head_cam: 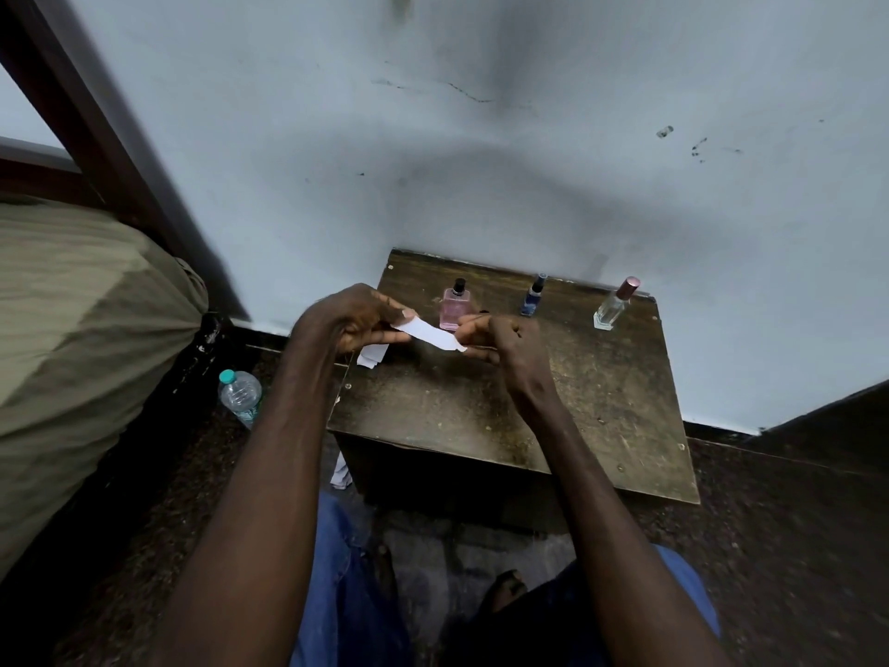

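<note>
A narrow white paper strip (429, 333) is stretched between both hands above a small worn wooden table (601, 402). My left hand (358, 319) pinches its left end. My right hand (500, 340) pinches its right end. Along the table's back edge stand three small bottles: a pink perfume bottle (452, 308) with a black cap, a dark blue bottle (533, 296), and a clear bottle (615, 304) with a pink cap. More white paper pieces (371, 354) lie at the table's left edge, partly hidden under my left hand.
A plastic water bottle (240, 394) with a green cap lies on the dark floor left of the table. A bed with an olive cover (82, 339) fills the left side. A pale wall rises right behind the table. My knees in blue jeans (346, 594) are below.
</note>
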